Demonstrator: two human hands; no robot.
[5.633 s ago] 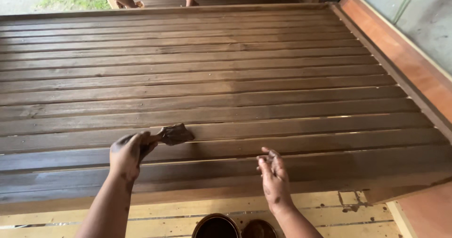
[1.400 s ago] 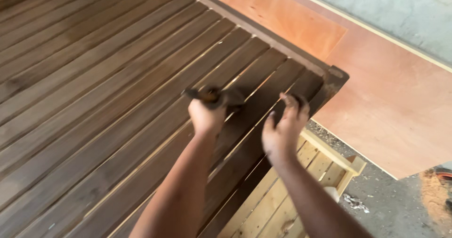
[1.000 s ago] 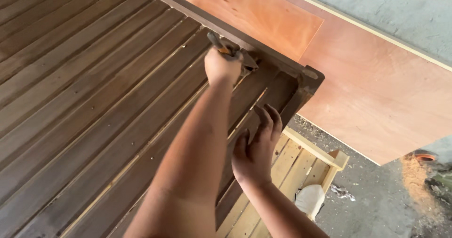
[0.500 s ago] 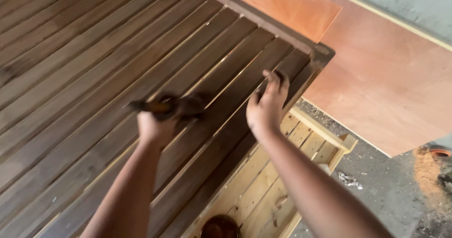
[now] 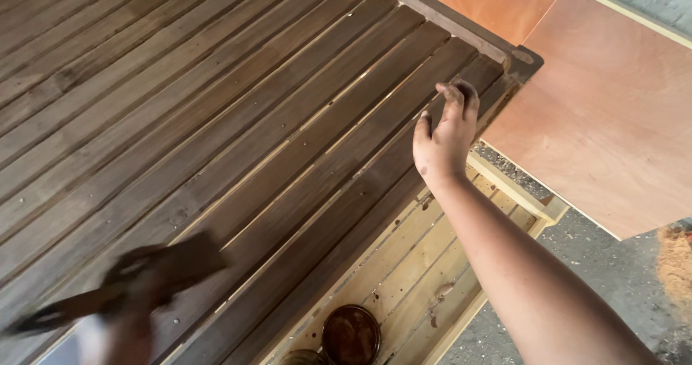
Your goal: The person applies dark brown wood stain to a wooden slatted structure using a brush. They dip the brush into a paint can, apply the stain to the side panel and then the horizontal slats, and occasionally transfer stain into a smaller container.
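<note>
Left hand: the left hand (image 5: 126, 314), motion-blurred at the lower left, is closed around a dark stained brush or rag (image 5: 169, 264); which one cannot be told.
Surface: dark brown slatted wooden panel (image 5: 238, 112), the blurred tool lying against it.
Tin: round open tin of brown stain (image 5: 350, 334) on pale boards below.
Right hand: the right hand (image 5: 443, 138) holds nothing, fingers loosely curled, fingertips (image 5: 454, 91) touching the panel's near corner.
Far right: orange plywood sheet (image 5: 613, 120).

On the slatted panel (image 5: 274, 120), the right hand (image 5: 443, 138) rests near its corner (plywood sheets (image 5: 613, 112) beyond), the tin lid (image 5: 351, 334) below its edge.
</note>
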